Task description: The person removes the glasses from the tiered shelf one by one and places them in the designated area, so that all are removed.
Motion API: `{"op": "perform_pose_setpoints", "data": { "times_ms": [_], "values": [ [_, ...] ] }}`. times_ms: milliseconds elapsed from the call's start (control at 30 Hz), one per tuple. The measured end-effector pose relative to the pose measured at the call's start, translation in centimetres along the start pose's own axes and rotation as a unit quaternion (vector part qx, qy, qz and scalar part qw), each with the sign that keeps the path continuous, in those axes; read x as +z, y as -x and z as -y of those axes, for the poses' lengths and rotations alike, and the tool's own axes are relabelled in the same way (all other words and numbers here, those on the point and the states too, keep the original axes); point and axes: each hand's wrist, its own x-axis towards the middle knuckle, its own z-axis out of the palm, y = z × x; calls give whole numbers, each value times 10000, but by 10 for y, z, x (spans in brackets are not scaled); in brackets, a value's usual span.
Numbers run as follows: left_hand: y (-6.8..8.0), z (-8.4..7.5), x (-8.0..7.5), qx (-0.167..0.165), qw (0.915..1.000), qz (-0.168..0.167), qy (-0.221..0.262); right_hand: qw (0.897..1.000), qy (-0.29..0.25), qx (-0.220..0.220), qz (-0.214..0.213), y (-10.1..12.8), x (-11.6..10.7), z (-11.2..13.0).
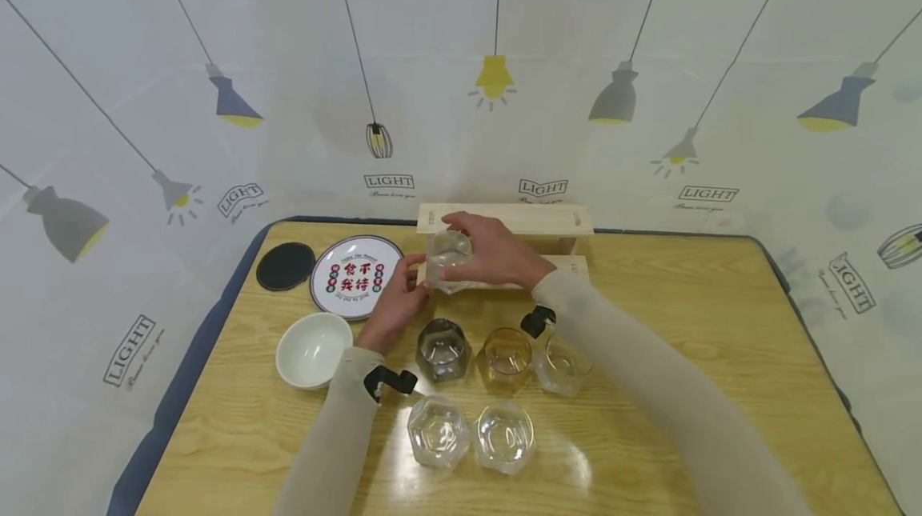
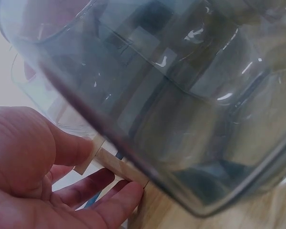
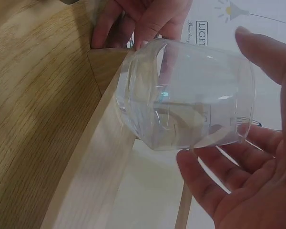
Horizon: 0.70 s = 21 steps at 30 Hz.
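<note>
Gripped from above by the right hand (image 1: 490, 248), a clear glass (image 1: 448, 258) hangs over the near edge of the wooden tray (image 1: 569, 222). In the right wrist view the thumb and curled fingers (image 3: 214, 183) span the glass (image 3: 186, 95) widely, on opposite sides of its wall. The glass is tilted; its long axis lies nearly level, and the mouth seems to point toward 3 o'clock in that view. The left hand (image 1: 394, 304) holds nothing: its fingers (image 2: 109, 202) are nearly straight and touch the tray's left corner (image 2: 109, 162). At 6 o'clock from the tray five more glasses stand upright on the table (image 1: 720, 324), one smoky grey (image 1: 442, 350) and one amber (image 1: 507, 358). At 9 o'clock from the left hand lie a printed plate (image 1: 355, 276), a white bowl (image 1: 313, 350) and a black coaster (image 1: 286, 266).
</note>
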Motion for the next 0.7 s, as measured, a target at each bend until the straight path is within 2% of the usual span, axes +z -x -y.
{"op": "perform_pose_setpoints", "data": {
  "times_ms": [200,700],
  "values": [
    [-1,1,-1,-3,10000,18,83,9997,94,122,212,-1,1,4],
    [-2,2,-1,52,9999,2,150,9996,-156,156,-149,10,-10,7]
  ]
}}
